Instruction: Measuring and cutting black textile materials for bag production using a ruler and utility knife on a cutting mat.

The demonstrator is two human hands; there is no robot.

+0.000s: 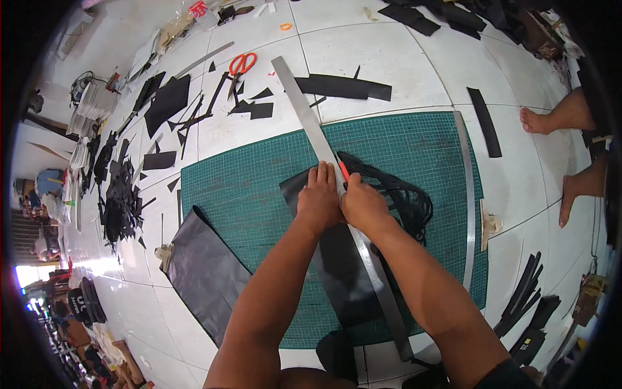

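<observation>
On a green cutting mat (246, 168) lies a black sheet (346, 279) of leather-like material, with a long metal ruler (299, 100) slanting across it. My left hand (319, 202) presses down flat, fingers stretched out, on the sheet and along the ruler's left edge. My right hand (364, 206) is closed around a red-handled utility knife (344, 170), held against the ruler's right edge; its blade cannot be made out. Thin black strips (411, 194) lie in a loose bundle just right of that hand.
A larger black sheet (206, 272) overlaps the mat's left side. Another metal ruler (468, 194) lies along its right side. Orange-handled scissors (242, 65) and black scraps (261, 110) lie on the tiled floor beyond. Another person's bare feet (541, 122) are at the right.
</observation>
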